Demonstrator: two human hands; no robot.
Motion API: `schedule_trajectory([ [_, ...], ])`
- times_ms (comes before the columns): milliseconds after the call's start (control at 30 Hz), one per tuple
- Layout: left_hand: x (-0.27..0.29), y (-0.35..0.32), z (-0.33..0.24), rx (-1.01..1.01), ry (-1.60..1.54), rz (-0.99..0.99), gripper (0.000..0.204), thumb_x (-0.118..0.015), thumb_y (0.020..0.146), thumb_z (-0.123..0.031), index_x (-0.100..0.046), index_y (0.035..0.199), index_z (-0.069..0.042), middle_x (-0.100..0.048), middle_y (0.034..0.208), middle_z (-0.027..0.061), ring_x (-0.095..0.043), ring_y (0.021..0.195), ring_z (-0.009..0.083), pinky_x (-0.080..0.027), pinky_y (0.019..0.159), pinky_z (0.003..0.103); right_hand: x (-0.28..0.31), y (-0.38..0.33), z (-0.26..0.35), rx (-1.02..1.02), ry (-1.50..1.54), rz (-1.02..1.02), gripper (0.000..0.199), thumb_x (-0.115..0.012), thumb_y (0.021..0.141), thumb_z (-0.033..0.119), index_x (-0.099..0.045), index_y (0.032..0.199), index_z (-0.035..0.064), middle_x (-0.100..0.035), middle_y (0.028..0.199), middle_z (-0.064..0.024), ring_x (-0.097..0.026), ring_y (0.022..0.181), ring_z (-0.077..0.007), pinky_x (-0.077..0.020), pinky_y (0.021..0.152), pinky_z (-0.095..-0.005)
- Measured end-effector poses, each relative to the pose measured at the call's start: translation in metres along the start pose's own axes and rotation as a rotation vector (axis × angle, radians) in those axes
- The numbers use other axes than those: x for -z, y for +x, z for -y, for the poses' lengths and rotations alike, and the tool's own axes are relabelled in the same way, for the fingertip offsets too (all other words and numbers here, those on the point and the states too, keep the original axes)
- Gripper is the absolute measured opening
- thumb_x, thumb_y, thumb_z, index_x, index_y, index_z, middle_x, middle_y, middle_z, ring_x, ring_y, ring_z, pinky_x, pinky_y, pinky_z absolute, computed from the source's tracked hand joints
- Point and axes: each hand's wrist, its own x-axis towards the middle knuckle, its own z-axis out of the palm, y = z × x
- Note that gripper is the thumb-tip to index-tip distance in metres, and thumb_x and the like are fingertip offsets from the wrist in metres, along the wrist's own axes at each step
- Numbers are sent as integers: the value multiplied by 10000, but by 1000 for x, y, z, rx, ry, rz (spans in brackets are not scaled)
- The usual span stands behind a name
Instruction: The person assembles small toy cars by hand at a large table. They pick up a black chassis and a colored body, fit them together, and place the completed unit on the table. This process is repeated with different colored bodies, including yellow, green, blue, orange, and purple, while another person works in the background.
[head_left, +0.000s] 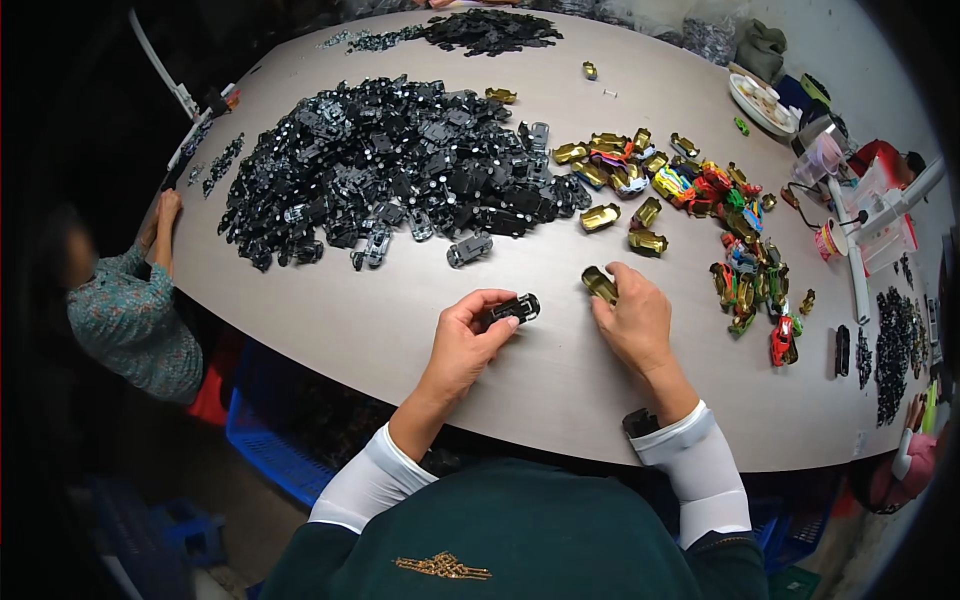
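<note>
L hand [468, 322] fingers curled in pinch, R hand [630, 315] palm-down, fingers pinching, both forearms in white sleeves

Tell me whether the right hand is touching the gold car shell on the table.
Touching. The head view shows the right hand with its fingertips closed over the edge of the gold shell, with no gap between them.

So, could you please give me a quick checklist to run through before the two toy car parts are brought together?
1. Left hand grips the small black plastic toy car chassis: ok.
2. Right hand touches the shiny gold toy car body shell: ok.
3. Shell lifted off the grey round table: cannot tell.
4. Chassis wheels all present: cannot tell.
5. Big pile of black chassis parts lies apart from both hands: ok.
</note>
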Motion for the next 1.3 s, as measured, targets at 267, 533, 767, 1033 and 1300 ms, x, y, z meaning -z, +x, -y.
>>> schedule_trajectory([
  [267, 8, 1, 13, -96, 46, 9, 388, -682, 831, 66, -579, 1199, 1, -634, 964, 17, -591, 812, 46, -495, 710, 172, 4, -3, 30, -353, 1188, 606, 290, -655, 877, 138, -626, 1151, 48, -689, 906, -39, -502, 642, 2, -368, 529, -157],
  [533, 12, 0, 16, -77, -112, -41, 385, -662, 847, 66, -575, 1216, 1, -640, 1000, 50, -617, 876, 80, -535, 732, 209, -14, -12, 35, -189, 1013, 407, 243, -724, 832, 96, -578, 1002, 3, -641, 828, -19, -557, 719, -54, -452, 640, -206],
  [767, 6, -3, 5, 19, -220, 25, 388, -632, 871, 56, -549, 1250, 36, -645, 1028, 78, -633, 870, 105, -572, 752, 243, -18, -13, 38, -131, 1121, 472, 319, -737, 832, 102, -593, 1095, -6, -626, 863, -18, -560, 774, -54, -478, 695, -214],
  [1033, 7, -7, 7, -8, -146, 46, 498, -640, 872, 49, -462, 1338, 42, -674, 994, 87, -636, 775, 98, -562, 720, 240, -19, -16, 34, 30, 796, 274, 263, -753, 790, 88, -661, 1023, 9, -639, 906, -40, -554, 720, -64, -459, 624, -218],
  [1300, 8, -5, 6, 86, -180, -6, 422, -590, 900, 51, -471, 1305, 46, -682, 1006, 103, -674, 876, 133, -585, 823, 257, -11, -17, 41, 79, 774, 184, 276, -757, 787, 105, -722, 1054, 41, -603, 812, -23, -438, 569, -39, -358, 499, -206],
])
